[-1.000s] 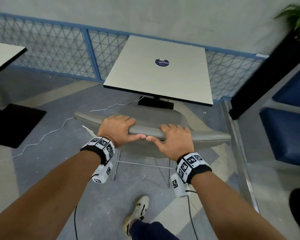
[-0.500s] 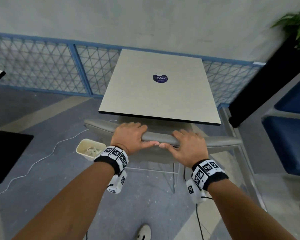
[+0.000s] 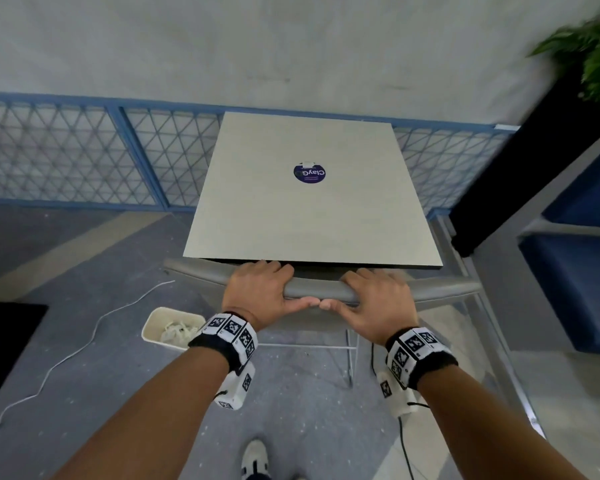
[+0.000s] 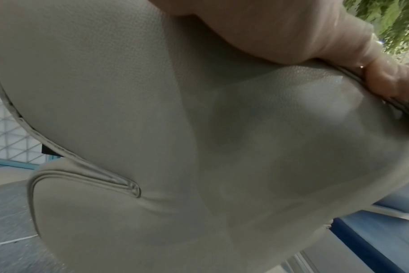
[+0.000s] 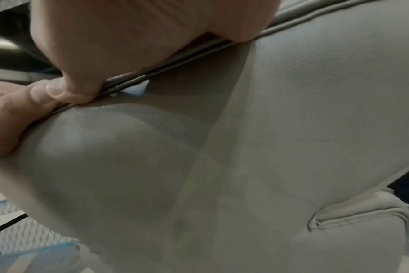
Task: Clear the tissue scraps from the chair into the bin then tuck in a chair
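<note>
A grey padded chair (image 3: 321, 291) stands pushed up to the square table (image 3: 305, 216), its seat hidden beneath the tabletop. My left hand (image 3: 262, 289) grips the top edge of the backrest, fingers curled over it and thumb on the near side. Just to its right, my right hand (image 3: 374, 297) grips the same edge, and the two thumbs nearly touch. Both wrist views are filled by the chair back (image 4: 199, 138) (image 5: 245, 147) seen close up. A small cream bin (image 3: 172, 327) with white tissue scraps (image 3: 179, 332) inside sits on the floor to the left of the chair.
A blue mesh fence (image 3: 84, 157) runs along the wall behind the table. White cable (image 3: 84, 344) trails over the grey floor at left. A blue upholstered bench (image 3: 575, 271) and a black planter (image 3: 520, 161) with a plant stand at right. My shoe (image 3: 255, 459) is below.
The chair has slid forward under the table with both hands on its backrest, so the seat is now hidden. The bin came into view at left.
</note>
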Demonstrator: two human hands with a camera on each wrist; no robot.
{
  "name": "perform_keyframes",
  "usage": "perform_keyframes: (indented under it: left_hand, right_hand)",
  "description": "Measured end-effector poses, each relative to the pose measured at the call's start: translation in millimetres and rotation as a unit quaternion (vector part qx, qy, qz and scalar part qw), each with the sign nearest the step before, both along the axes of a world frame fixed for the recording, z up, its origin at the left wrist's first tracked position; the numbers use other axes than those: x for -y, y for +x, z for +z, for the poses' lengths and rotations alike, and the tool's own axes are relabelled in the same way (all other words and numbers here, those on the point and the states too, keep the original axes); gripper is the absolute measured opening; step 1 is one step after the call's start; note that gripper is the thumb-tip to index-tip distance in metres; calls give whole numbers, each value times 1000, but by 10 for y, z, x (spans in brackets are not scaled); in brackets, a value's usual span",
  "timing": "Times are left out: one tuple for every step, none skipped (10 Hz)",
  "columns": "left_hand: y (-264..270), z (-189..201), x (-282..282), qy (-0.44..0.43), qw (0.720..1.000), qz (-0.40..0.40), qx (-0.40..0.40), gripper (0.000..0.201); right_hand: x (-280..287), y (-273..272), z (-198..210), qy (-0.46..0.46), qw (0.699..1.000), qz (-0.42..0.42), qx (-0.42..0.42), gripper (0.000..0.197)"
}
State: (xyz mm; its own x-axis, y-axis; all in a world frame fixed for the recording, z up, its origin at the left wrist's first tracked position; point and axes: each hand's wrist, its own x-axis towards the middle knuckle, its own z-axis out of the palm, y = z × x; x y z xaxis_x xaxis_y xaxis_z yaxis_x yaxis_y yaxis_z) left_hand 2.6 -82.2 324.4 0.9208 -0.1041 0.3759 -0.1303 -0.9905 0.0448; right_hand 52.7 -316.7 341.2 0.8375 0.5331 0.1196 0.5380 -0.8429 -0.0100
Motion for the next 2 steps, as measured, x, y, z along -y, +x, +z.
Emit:
perform_keyframes:
  left_hand:
    - [61,80,-26,-12,999,-3,-35,68]
    - [-142,83,-49,-94,993,-58,-40,53]
  right_hand:
    - [-46,44,80,5,1000,-1,-6,66]
    - [35,-115,8,64,997,9,-33,57]
